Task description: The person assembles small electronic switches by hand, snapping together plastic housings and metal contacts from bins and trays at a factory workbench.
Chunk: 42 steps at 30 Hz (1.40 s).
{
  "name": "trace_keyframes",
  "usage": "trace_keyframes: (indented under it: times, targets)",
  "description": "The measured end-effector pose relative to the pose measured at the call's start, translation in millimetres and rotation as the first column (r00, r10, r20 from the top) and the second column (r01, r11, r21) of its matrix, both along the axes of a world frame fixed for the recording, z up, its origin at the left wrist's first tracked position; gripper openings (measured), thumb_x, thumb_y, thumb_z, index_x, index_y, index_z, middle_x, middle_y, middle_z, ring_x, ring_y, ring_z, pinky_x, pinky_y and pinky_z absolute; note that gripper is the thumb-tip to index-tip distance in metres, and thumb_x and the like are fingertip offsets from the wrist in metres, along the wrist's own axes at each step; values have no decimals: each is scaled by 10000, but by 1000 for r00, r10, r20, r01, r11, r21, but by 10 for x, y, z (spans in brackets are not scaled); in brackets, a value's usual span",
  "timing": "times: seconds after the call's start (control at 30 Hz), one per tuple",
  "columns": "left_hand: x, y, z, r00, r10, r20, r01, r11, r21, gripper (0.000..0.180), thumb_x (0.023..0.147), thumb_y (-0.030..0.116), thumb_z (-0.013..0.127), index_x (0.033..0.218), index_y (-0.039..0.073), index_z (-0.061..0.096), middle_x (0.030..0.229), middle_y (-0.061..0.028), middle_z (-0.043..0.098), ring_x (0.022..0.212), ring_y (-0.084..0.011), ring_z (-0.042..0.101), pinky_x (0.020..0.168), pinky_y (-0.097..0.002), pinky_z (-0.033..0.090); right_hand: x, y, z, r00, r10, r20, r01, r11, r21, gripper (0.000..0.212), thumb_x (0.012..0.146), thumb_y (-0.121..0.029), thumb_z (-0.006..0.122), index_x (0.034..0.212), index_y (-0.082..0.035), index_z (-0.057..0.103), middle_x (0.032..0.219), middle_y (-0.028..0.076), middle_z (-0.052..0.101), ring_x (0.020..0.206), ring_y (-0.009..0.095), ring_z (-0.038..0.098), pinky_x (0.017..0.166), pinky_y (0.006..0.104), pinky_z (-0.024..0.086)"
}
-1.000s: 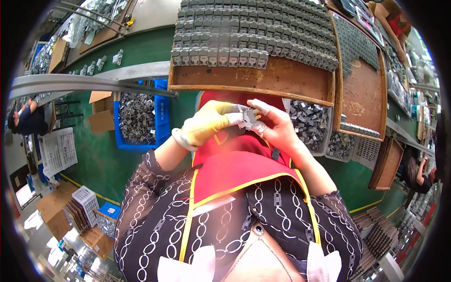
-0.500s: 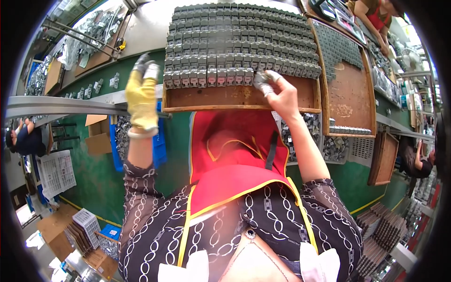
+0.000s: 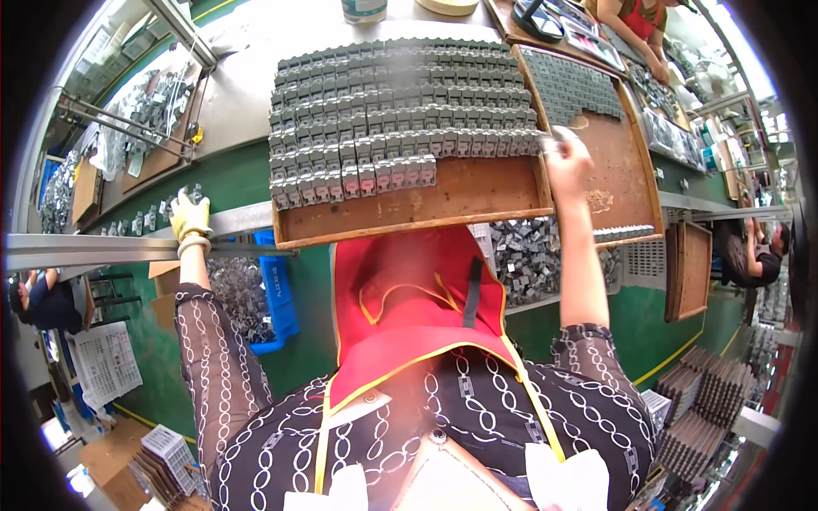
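Note:
My left hand (image 3: 189,218), in a yellow glove, reaches out to the green conveyor belt (image 3: 247,162). Its fingers are apart around a small grey metal block (image 3: 196,192), and whether they touch it does not show. My right hand (image 3: 569,166) is bare and smeared by motion at the right rim of a wooden tray (image 3: 486,183). Something pale shows at its fingertips; I cannot make out whether it is held. Rows of grey metal blocks (image 3: 375,128) fill the tray's far part. The shorter front row has a few blocks with pinkish faces (image 3: 366,183).
A second wooden tray (image 3: 613,162) with grey blocks adjoins on the right. Below the bench are a blue bin (image 3: 277,298) and a white crate of metal parts (image 3: 528,264). A metal rail (image 3: 94,243) runs along the belt. A co-worker (image 3: 635,34) sits at the upper right.
My left hand has swung left and outward to the blocks on the belt. My right hand has left the front row for the tray's right rim. In view, the tray sits lower and more left.

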State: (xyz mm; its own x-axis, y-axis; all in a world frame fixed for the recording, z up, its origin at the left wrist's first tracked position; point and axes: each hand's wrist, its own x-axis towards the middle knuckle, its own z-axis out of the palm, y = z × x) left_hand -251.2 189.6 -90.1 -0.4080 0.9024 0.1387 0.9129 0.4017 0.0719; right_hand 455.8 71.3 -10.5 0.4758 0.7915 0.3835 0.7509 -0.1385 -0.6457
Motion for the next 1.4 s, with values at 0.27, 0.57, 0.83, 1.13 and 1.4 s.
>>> trace_keyframes:
  times: [0.27, 0.57, 0.83, 1.13, 1.4]
  targets:
    - [319, 131, -92, 995, -51, 85, 44, 996, 75, 425, 922, 296, 662, 1315, 148, 593, 1323, -191, 579, 1125, -414, 619, 942, -494, 508, 1473, 361, -753, 981, -151, 123, 185, 922, -341, 507, 902, -256, 676, 1343, -19, 595, 1252, 206, 683, 1186, 286, 652, 1031, 371, 484]
    - [79, -142, -21, -7, -256, 967, -278, 929, 244, 255, 937, 167, 672, 1149, 26, 676, 993, -96, 729, 986, -261, 699, 838, -352, 580, 1568, 84, -636, 843, 34, -537, 14, 996, 85, 332, 854, -77, 744, 1177, -46, 679, 972, 43, 705, 749, 93, 628, 641, 250, 524]
    - [1544, -1013, 914, -787, -27, 616, 116, 975, 191, 387, 997, 156, 567, 1338, -15, 504, 1264, -177, 575, 1196, -300, 572, 1049, -437, 493, -591, -516, 343, 631, 463, -623, -467, 867, 171, 264, 836, 39, 760, 1078, -43, 690, 1020, 60, 717, 897, 117, 679, 801, 250, 559]
    - [3032, -1898, 878, -514, 472, 717, 551, 822, -146, 281, 995, 337, 614, 1025, 62, 669, 974, -23, 675, 892, -136, 661, 796, -277, 527, -1743, -942, 28, 117, 473, -873, -687, 674, 273, 303, 852, 139, 707, 1131, 41, 638, 1090, 100, 675, 1024, 184, 677, 924, 355, 593]
    - [2973, -1991, 948, -311, 411, 857, 641, 756, -131, 330, 992, 340, 609, 1091, 35, 688, 945, -63, 686, 803, -126, 629, 736, -236, 489, -1675, -1088, -17, 398, 481, -781, -767, 642, 5, 223, 875, 112, 695, 1082, 37, 728, 1106, 89, 722, 1031, 152, 677, 922, 297, 568]
